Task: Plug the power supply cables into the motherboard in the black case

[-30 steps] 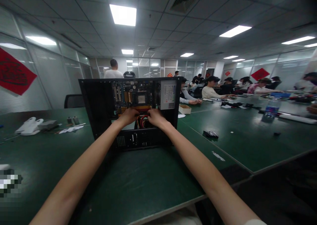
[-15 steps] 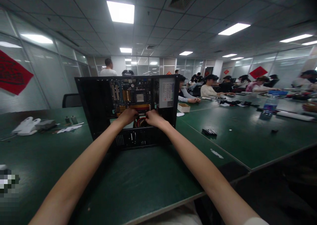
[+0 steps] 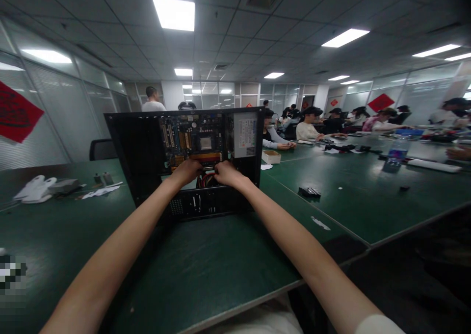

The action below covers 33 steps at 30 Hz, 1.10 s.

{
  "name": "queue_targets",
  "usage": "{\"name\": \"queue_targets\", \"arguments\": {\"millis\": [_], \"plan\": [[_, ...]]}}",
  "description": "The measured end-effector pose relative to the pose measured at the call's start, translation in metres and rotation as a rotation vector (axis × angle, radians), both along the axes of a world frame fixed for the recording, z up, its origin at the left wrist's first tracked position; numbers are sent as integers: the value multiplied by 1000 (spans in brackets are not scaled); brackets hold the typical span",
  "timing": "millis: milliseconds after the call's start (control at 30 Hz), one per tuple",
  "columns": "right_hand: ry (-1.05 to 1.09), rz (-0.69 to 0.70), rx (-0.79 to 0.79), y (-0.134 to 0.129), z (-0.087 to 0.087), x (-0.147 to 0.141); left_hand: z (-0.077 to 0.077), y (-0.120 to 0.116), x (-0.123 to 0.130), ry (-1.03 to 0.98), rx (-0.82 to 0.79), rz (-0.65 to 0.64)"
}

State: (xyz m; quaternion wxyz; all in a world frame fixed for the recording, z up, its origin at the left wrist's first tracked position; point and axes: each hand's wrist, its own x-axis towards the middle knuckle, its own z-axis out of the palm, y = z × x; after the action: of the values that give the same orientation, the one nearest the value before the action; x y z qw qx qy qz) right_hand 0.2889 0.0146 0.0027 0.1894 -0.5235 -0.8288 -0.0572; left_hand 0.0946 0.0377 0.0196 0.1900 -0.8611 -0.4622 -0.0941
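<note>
An open black computer case [image 3: 132, 152] stands upright on the green table in front of me. Inside it are a motherboard [image 3: 193, 128] with a square pale processor area, yellow-orange memory slots [image 3: 209, 156], and a power supply [image 3: 246, 133] at the upper right. My left hand [image 3: 188, 171] and my right hand [image 3: 227, 173] both reach into the case at the board's lower edge, just below the slots. Their fingers are curled in and close together; whatever they pinch is hidden. A bundle of coloured cables [image 3: 209, 181] hangs between and below the hands.
White plastic bags [image 3: 37, 188], a grey box [image 3: 65, 186] and paper lie on the left. To the right are a small open box [image 3: 271, 157], a black metal part [image 3: 309, 192], a scrap of paper [image 3: 320, 223] and a bottle [image 3: 398, 150]. Other people sit along the far table.
The view has shifted slightly, so the case sits a little further left and higher in the picture. Both hands stay at the same spot by the memory slots.
</note>
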Motion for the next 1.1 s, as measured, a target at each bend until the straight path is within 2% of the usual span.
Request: {"name": "queue_targets", "arguments": {"millis": [633,1100], "plan": [[-28,-14,-6,6,-5,0,-5,3,2,-13,38,-27],[-55,18,19,1,-3,0,-2,0,7,-31,13,173]]}}
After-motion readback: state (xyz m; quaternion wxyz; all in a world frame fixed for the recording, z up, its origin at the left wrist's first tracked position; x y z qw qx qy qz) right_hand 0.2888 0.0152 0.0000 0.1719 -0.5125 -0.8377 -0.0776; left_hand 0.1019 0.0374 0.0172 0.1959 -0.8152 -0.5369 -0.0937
